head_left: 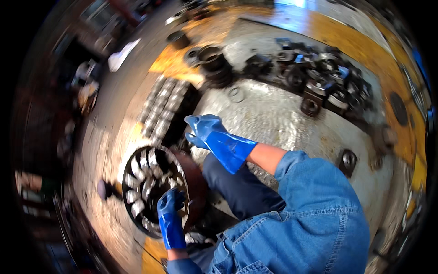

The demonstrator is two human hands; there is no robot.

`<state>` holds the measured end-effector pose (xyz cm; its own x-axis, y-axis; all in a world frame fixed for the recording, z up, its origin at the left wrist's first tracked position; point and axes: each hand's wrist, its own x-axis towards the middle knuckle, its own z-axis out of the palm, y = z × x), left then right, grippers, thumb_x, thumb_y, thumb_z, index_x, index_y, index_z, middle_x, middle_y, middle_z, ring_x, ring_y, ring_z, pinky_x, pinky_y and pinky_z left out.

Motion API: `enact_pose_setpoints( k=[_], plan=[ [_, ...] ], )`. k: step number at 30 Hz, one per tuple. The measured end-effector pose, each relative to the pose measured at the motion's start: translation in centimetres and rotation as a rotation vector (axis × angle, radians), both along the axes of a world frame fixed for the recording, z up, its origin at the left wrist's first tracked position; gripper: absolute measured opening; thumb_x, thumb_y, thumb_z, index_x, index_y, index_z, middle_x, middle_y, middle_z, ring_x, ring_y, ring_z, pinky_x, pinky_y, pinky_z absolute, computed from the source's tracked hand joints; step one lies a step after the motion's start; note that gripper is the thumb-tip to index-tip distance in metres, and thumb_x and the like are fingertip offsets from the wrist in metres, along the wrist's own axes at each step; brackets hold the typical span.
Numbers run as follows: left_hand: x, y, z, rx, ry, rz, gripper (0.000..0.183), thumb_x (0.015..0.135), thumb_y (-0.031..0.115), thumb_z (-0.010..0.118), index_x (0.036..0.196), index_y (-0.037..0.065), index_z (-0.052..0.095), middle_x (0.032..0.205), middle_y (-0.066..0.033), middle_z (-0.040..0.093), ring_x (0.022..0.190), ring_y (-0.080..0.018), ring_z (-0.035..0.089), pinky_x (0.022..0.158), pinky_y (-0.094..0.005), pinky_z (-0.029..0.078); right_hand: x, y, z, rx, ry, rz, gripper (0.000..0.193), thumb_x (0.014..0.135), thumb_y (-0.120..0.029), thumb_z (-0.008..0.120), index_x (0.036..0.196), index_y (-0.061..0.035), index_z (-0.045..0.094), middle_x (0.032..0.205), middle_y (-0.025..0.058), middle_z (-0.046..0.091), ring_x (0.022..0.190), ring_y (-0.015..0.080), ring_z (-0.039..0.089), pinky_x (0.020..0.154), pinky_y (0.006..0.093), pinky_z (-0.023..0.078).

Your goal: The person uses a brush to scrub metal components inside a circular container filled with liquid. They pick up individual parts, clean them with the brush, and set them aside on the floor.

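**Vaned wheel on edge**

We see a round, dark vaned wheel [153, 189] standing on edge on the floor, its open face toward us. Shiny curved blades ring its dark centre. Its rusty brown outer shell shows on the right.

Blue gloves [214, 137], denim-blue jacket [315, 219], silver-bladed black wheel [153, 189], yellow floor stripe [346, 36]

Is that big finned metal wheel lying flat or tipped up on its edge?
Tipped up. The finned wheel stands on its rim on the floor, its finned face open to view, with the left hand resting on the fins.
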<state>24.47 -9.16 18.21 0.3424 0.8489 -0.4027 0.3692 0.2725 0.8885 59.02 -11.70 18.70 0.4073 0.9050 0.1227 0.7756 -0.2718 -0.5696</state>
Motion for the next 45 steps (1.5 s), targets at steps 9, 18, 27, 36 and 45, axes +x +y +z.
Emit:
enact_pose_setpoints(
  k=[9,18,27,36,45],
  plan=[
    [-10.6,-6.9,-6.1,-0.067,-0.066,0.286,0.046,0.106,0.033,0.070,0.134,-0.004,0.068,0.117,-0.0144,0.077,0.104,-0.0224,0.075,0.094,-0.0337,0.059,-18.0,9.9,-2.1,0.097,0.175,0.361,0.050,0.095,-0.042,0.070,0.137,-0.0142,0.069,0.123,0.0203,0.075,0.116,0.0401,0.071,0.101,0.0481,0.056],
    [-21.2,-2.1,-8.8,0.207,0.392,0.689,0.094,0.081,0.048,0.090,0.144,-0.011,0.056,0.128,-0.0269,0.072,0.113,-0.0322,0.073,0.099,-0.0397,0.058,-21.4,11.8,-6.7,-0.304,0.282,0.468,0.061,0.094,-0.045,0.063,0.145,-0.0116,0.064,0.127,0.0192,0.075,0.117,0.0372,0.072,0.105,0.0446,0.055],
    [-20.2,9.2,-6.8,0.038,0.751,0.652,0.089,0.081,0.044,0.091,0.140,-0.012,0.054,0.133,-0.0316,0.068,0.124,-0.0403,0.068,0.103,-0.0475,0.055,-21.3,12.0,-6.3,-0.655,-0.033,0.622,0.067,0.095,-0.054,0.059,0.151,-0.0166,0.060,0.132,0.0152,0.074,0.123,0.0345,0.070,0.111,0.0432,0.053],
    [-22.4,11.2,-11.9,-0.195,0.321,0.793,0.054,0.079,0.020,0.085,0.116,-0.010,0.058,0.088,-0.0177,0.073,0.074,-0.0282,0.072,0.066,-0.0436,0.060,-20.4,11.6,-5.8,-0.662,-0.060,0.649,0.059,0.098,-0.053,0.057,0.142,-0.0145,0.067,0.130,0.0139,0.075,0.122,0.0347,0.071,0.107,0.0465,0.055],
    [-22.4,8.4,-13.0,0.070,0.615,0.510,0.046,0.077,0.026,0.083,0.101,-0.012,0.071,0.095,-0.0206,0.076,0.084,-0.0291,0.072,0.078,-0.0447,0.058,-18.3,10.9,-3.6,-0.740,-0.075,0.830,0.052,0.094,-0.049,0.064,0.127,-0.0118,0.076,0.124,0.0156,0.077,0.116,0.0357,0.073,0.101,0.0478,0.058]
  ],
)
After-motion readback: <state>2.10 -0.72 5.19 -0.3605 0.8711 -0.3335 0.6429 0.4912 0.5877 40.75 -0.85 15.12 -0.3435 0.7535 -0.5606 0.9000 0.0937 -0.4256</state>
